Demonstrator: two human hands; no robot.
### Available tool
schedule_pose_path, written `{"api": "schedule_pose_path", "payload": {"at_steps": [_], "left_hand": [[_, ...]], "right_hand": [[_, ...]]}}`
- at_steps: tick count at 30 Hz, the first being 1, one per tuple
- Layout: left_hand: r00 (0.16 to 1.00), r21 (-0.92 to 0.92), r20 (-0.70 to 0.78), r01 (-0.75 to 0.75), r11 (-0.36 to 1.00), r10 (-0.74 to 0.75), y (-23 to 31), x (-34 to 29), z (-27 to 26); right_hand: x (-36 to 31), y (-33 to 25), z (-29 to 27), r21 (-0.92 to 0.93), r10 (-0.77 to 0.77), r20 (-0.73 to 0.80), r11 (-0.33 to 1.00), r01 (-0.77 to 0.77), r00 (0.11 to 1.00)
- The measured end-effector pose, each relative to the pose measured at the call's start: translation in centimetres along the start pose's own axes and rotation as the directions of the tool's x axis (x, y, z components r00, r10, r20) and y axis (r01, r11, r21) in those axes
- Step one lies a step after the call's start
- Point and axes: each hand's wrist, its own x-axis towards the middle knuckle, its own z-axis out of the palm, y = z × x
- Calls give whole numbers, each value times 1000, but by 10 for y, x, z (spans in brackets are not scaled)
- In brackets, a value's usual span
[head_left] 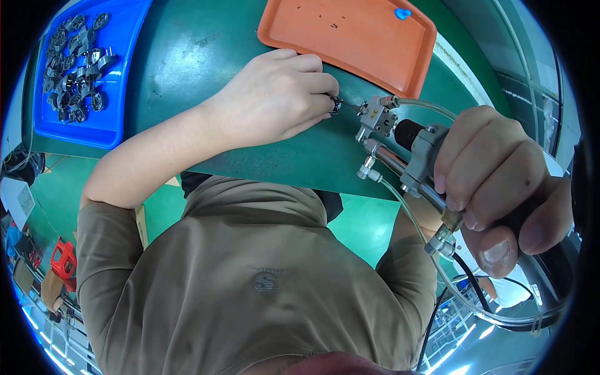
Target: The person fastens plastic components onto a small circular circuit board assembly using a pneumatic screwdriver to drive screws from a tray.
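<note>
My left hand (281, 94) is closed over the green table, its fingers pinching a small dark metal part (336, 105) that is mostly hidden behind the fingertips. My right hand (500, 169) wraps around a dispensing valve (412, 153), a metal body with a black knob and clear tubes. The valve's thin nozzle (354, 107) points left and meets, or nearly meets, the small part; I cannot tell if they touch. At the far left a blue tray (115, 115) carries many similar dark grey parts (72, 69) in a loose pile.
Beyond my hands lies an orange tray (356, 37) with a blue round-headed piece (402, 13) and several dark specks. Clear tubing (400, 200) and a black cable (469, 275) hang from the valve. A red stool (64, 259) stands on the floor at the left.
</note>
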Motion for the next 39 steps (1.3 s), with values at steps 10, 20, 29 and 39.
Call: {"api": "schedule_pose_path", "payload": {"at_steps": [10, 20, 29, 39], "left_hand": [[999, -5, -14, -49, 999, 49, 0, 0, -4], [996, -20, -37, -80, 997, 79, -2, 2, -4], [995, -51, -68, -78, 996, 74, -6, 0, 1], [997, -65, -44, -65, 996, 62, -7, -2, 4]], "right_hand": [[8, 2, 36, -72, 61, -448, 992, -104, 892], [-14, -40, 4, -85, -75, -176, 995, 61, 981], [-11, -25, 1, -35, -69, -200, 997, 63, 977], [-3, -1, 16, 28, -100, -157, 994, 105, 983]]}}
